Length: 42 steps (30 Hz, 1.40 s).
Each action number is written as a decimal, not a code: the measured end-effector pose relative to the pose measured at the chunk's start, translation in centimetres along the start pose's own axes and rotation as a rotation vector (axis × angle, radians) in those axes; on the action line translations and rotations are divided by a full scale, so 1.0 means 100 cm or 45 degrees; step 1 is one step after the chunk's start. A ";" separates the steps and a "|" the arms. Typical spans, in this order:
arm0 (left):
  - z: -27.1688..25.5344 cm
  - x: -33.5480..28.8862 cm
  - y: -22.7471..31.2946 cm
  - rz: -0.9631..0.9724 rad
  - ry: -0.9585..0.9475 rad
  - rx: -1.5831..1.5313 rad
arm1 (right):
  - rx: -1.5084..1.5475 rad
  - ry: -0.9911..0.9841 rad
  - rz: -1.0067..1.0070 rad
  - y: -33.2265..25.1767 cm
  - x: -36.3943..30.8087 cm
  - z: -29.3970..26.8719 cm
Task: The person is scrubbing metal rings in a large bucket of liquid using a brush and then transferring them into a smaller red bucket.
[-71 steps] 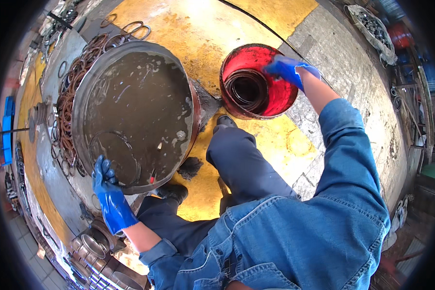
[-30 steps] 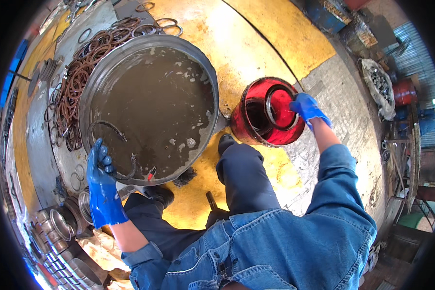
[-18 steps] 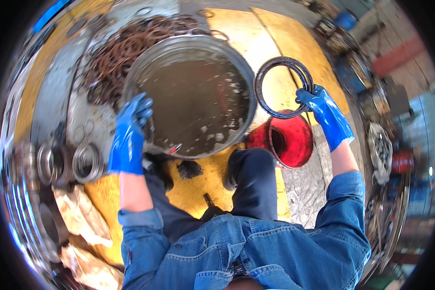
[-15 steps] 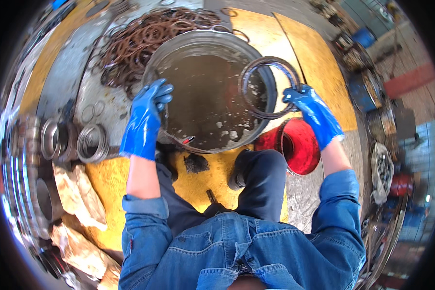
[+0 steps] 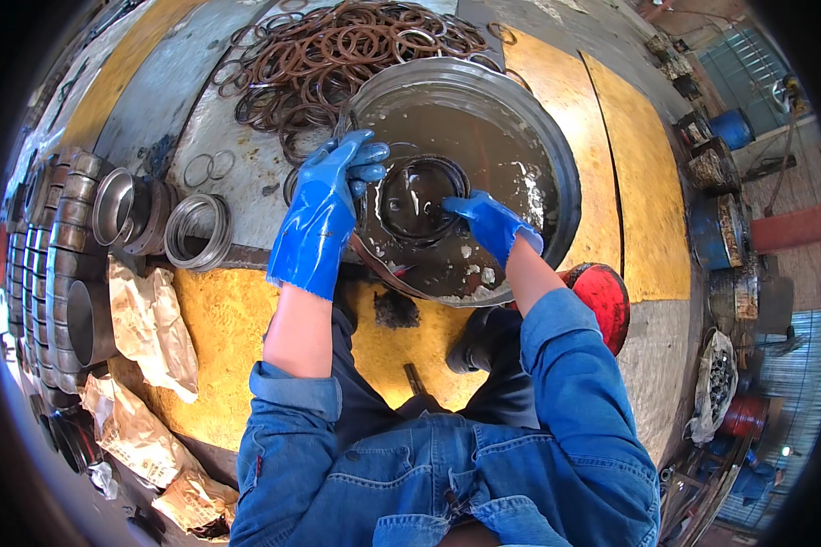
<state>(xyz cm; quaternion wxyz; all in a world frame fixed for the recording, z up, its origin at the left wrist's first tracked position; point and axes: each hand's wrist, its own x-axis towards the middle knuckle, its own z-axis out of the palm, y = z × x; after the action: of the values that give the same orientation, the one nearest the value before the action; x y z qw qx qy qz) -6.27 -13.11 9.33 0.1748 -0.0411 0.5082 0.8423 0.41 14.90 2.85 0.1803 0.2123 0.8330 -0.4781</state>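
Observation:
Both my hands wear blue rubber gloves. My right hand (image 5: 491,223) is closed on the right edge of a dark metal ring (image 5: 420,241), which lies at the murky liquid's surface inside a round metal tub (image 5: 570,187). Whether it is one ring or several stacked together, I cannot tell. Over the tub's left rim hangs my left hand (image 5: 337,178), its fingers loosely bent and apart, with nothing visible in them. A small red-tipped object (image 5: 400,271) shows at the tub's near edge.
Beyond the tub lies a heap of rusty rings (image 5: 337,55). Metal collars (image 5: 119,208) and a stack of thin rings (image 5: 197,232) stand at the left, with brown paper (image 5: 155,328) nearer me. A red container (image 5: 602,301) sits right of the tub; drums (image 5: 713,232) line the far right.
My right hand has brought the ring left and down from above the tub's right rim into the liquid. My left hand stays by the left rim. The view has shifted.

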 end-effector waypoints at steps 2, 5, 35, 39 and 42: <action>-0.001 0.001 0.002 -0.016 0.014 0.018 | 0.060 -0.073 0.136 0.004 0.012 0.007; -0.014 0.000 0.004 -0.035 0.083 0.053 | -0.238 -0.117 0.206 -0.029 -0.002 0.024; -0.008 0.001 0.005 0.016 0.102 -0.071 | 0.648 -0.038 -0.380 -0.077 -0.013 0.043; 0.003 -0.006 0.014 0.074 0.058 0.027 | -0.031 0.044 -0.373 -0.044 0.051 0.089; -0.002 -0.007 0.015 0.104 0.087 0.073 | -0.591 0.185 -0.425 -0.026 0.076 0.123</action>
<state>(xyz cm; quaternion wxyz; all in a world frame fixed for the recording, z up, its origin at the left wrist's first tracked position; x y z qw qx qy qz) -6.13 -14.04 10.66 0.1240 -0.0440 0.5392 0.8319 -6.16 4.34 -4.96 0.0828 0.0591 0.9541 -0.2816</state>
